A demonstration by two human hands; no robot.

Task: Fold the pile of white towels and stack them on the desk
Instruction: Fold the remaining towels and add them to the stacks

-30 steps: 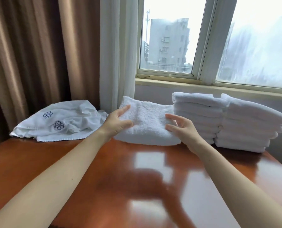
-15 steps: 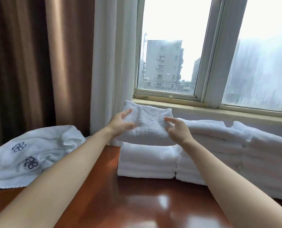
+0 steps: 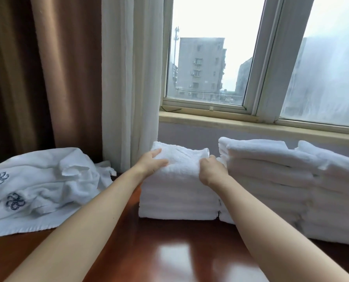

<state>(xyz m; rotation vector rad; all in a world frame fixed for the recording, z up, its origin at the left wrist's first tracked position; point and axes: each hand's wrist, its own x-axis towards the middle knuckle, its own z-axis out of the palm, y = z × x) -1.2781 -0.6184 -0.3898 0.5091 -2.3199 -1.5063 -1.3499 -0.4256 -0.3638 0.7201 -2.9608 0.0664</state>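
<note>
A folded white towel [image 3: 182,159] lies on top of the leftmost stack of folded towels [image 3: 177,202] at the back of the wooden desk [image 3: 169,253]. My left hand [image 3: 151,162] holds its left end, with the thumb and a finger showing on top. At the towel's right end my right hand [image 3: 211,173] grips it with curled fingers. A crumpled pile of unfolded white towels [image 3: 37,186] with dark blue logos sits on the desk at the left.
Two taller stacks of folded towels [image 3: 267,171] [image 3: 336,192] stand to the right against the wall below the window sill [image 3: 251,124]. A white curtain [image 3: 129,82] and a brown curtain [image 3: 53,78] hang behind the left stack and the pile.
Both hands lifted the folded towel off the desk, carried it back and set it down on the leftmost stack. The camera moved closer and tilted up.
</note>
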